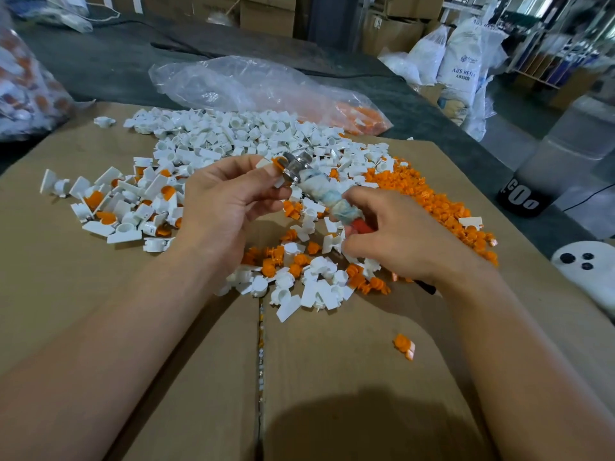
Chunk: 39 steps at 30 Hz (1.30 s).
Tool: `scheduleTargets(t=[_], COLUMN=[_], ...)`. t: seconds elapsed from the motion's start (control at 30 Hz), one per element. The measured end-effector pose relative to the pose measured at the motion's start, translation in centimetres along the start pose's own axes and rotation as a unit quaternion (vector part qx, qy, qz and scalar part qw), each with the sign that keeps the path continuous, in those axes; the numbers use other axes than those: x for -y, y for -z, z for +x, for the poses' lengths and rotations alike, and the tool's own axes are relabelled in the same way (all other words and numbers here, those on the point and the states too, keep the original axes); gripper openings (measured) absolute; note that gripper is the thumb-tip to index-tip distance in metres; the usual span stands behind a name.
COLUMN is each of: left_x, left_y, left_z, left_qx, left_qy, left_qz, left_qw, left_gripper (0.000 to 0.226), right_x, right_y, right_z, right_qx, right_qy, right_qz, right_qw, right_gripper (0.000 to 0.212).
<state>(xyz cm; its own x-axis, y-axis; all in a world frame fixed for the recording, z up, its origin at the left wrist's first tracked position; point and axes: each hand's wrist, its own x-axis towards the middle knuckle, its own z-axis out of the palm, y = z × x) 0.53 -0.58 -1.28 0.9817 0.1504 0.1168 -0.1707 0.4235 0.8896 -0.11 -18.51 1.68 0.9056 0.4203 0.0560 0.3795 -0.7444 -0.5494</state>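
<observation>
- Cardboard (100,294) strewn with loose parts (206,134).
- Your left hand (219,197) pinches an orange part (276,162) against the tool (319,186).
- Your right hand (392,234) grips its wrapped handle.

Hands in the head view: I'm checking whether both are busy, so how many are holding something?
2. The right hand grips the wrapped tool by its lower end; the left hand pinches an orange-and-white piece at its metal head. The palms may hide more.

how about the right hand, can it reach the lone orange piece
Probably yes: the orange piece lies alone on bare cardboard, nothing covering it, though the right hand grips a tool.
</observation>
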Motion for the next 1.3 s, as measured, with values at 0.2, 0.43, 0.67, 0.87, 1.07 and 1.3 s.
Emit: scheduleTargets(t=[0.2, 0.43, 0.67, 0.87, 1.07, 1.3], left_x=[0.1, 0.1, 0.1, -0.2, 0.0, -0.1], left_y=[0.2, 0.2, 0.2, 0.2, -0.1, -0.2], left_z=[0.0, -0.1, 0.0, 0.1, 0.1, 0.2], left_qx=[-0.013, -0.026, -0.038, -0.047, -0.055, -0.048], left_qy=[0.004, 0.008, 0.012, 0.012, 0.016, 0.049], left_qz=[0.006, 0.002, 0.004, 0.001, 0.013, -0.011], left_qw=[1.0, 1.0, 0.999, 0.999, 0.998, 0.998], left_gripper=[0.016, 0.016, 0.016, 0.018, 0.019, 0.01], right_x=[0.3, 0.5, 0.4, 0.6, 0.3, -1.0], right_y=[-0.7, -1.1, -1.6, -2.0, -2.1, -0.9], right_z=[0.0, 0.1, 0.2, 0.3, 0.5, 0.9], right_qx=[-0.016, -0.029, -0.057, -0.08, -0.067, -0.135], right_qy=[0.002, 0.008, 0.009, 0.016, 0.009, -0.017], right_qz=[0.002, -0.018, -0.029, -0.042, -0.057, -0.056], right_qw=[1.0, 0.999, 0.998, 0.996, 0.996, 0.989], right_gripper=[0.032, 0.013, 0.016, 0.029, 0.01, 0.024])
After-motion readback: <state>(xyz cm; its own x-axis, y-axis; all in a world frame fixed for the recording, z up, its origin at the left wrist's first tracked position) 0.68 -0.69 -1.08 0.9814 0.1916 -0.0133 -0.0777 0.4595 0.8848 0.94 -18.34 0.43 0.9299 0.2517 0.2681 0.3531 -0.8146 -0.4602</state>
